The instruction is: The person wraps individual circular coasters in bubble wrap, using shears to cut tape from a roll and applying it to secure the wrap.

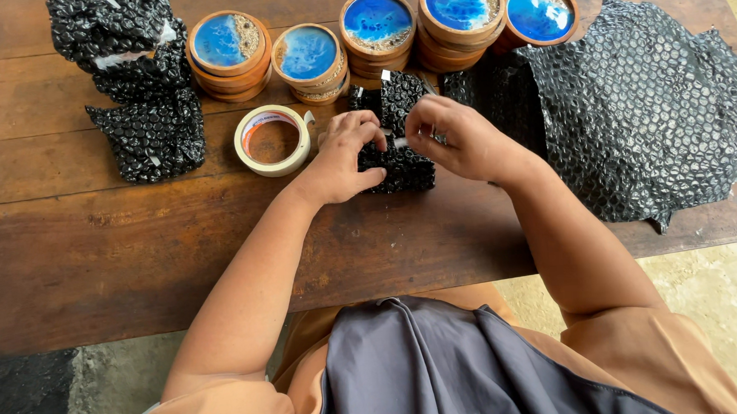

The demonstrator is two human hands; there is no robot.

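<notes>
A small bundle wrapped in black bubble wrap (pixel 400 167) lies on the brown wooden table (pixel 115 248), in the middle. My left hand (pixel 344 157) presses on its left side, thumb along the lower edge. My right hand (pixel 454 138) pinches the top flap of the wrap, where a small white strip of tape shows between my fingers. A roll of pale tape (pixel 272 140) lies flat just left of my left hand.
Several stacks of round wooden coasters with blue resin centres (pixel 375 27) line the far edge. Wrapped black bundles (pixel 135 85) are piled at the far left. A large loose sheet of black bubble wrap (pixel 644 105) covers the right side, reaching the table's front edge.
</notes>
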